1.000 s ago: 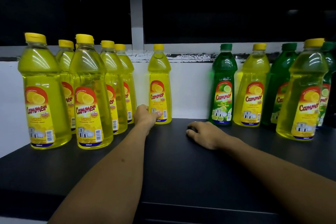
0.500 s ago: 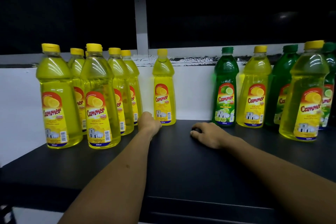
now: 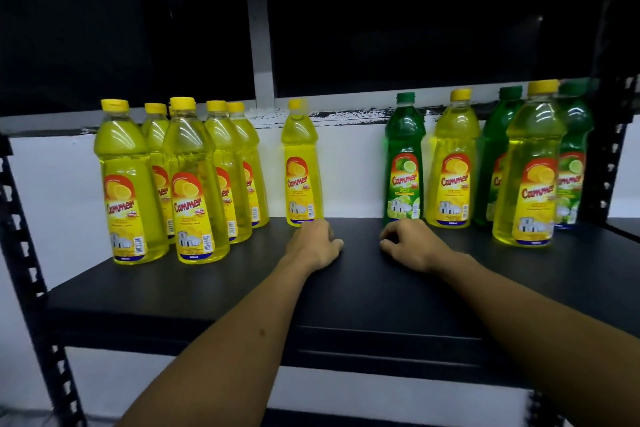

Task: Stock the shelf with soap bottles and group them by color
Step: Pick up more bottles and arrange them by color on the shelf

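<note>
Soap bottles stand upright along the back of the black shelf [image 3: 346, 295], sorted only in part. Toward the left end a tight cluster of yellow bottles [image 3: 187, 180] crowds together, two in front and the rest packed behind them. Near the middle of the back edge a lone yellow bottle [image 3: 302, 166] stands apart from that cluster, against the white wall [image 3: 349, 170]. Toward the right end the colours are mixed: a green bottle [image 3: 404, 159] stands just beside a yellow bottle at the back [image 3: 452, 163], then a second green bottle [image 3: 495, 156] partly hidden, a front yellow bottle [image 3: 528, 166] set nearer the shelf's front edge, and a third green bottle [image 3: 573, 156] behind it by the black upright post [image 3: 613, 149]. The left hand [image 3: 313, 242] rests on the shelf right in front of the lone yellow bottle's base, its fingers loosely curled and gripping nothing; whether the knuckles touch the bottle cannot be told. The right hand [image 3: 410, 244] rests on the shelf in front of the first green bottle, fingers likewise loosely curled under with nothing in them. Both forearms reach in over the front edge of the shelf.
</note>
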The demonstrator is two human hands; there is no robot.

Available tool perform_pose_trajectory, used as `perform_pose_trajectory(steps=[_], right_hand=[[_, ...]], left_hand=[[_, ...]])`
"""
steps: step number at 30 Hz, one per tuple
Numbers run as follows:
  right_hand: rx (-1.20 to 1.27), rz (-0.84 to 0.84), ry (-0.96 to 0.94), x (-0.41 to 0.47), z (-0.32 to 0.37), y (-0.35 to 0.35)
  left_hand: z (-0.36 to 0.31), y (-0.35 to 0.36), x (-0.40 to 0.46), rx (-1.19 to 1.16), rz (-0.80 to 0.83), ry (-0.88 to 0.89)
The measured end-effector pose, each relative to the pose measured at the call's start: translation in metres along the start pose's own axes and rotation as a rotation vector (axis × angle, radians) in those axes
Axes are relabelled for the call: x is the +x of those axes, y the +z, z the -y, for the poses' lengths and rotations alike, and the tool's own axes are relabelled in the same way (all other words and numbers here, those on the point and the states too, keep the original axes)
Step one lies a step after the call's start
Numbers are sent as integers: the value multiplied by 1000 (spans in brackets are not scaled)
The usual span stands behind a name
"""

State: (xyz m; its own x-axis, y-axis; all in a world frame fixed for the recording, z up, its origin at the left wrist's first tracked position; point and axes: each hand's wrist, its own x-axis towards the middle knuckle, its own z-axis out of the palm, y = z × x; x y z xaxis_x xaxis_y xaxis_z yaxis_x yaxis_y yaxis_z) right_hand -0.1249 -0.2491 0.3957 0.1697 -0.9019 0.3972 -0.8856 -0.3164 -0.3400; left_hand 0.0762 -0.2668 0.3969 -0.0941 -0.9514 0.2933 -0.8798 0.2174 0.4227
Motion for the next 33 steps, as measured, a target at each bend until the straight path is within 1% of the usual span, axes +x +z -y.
perform_pose_trajectory(steps=[2, 4, 7, 9, 11, 13, 15, 16, 18, 20, 21, 23, 25, 33], right_hand=[[-26, -12, 2, -17, -14, -13], [-27, -89, 61, -31, -33, -27], [14, -297, 217, -50, -64, -48], [79, -438, 321, -61, -81, -61], [95, -570, 407, -69, -95, -71], [61, -684, 457, -74, -108, -80], [71, -743, 484, -76, -120, -86], [124, -733, 507, -76, -124, -88], [319, -670, 521, -74, -129, -90], [475, -588, 462, -71, -132, -90], [512, -548, 447, -68, -135, -90], [505, -510, 466, -66, -140, -90], [468, -516, 501, -66, -142, -91], [422, -519, 523, -73, -134, -94]], left_hand=[[-15, 6, -1, -9, 63, 38], [-31, 12, 0, -19, 114, 70], [-58, 22, -3, -28, 167, 144], [-73, 31, -7, -15, 185, 200], [-80, 40, -10, 10, 184, 225], [-79, 45, -11, 18, 163, 224], [-76, 47, -12, -1, 146, 222], [-74, 47, -11, -11, 140, 222], [-72, 48, -10, -24, 132, 220], [-72, 49, -10, -29, 120, 221], [-72, 50, -10, -28, 120, 222], [-72, 50, -10, -30, 120, 220], [-72, 50, -10, -38, 117, 215], [-73, 47, -13, -32, 102, 222]])
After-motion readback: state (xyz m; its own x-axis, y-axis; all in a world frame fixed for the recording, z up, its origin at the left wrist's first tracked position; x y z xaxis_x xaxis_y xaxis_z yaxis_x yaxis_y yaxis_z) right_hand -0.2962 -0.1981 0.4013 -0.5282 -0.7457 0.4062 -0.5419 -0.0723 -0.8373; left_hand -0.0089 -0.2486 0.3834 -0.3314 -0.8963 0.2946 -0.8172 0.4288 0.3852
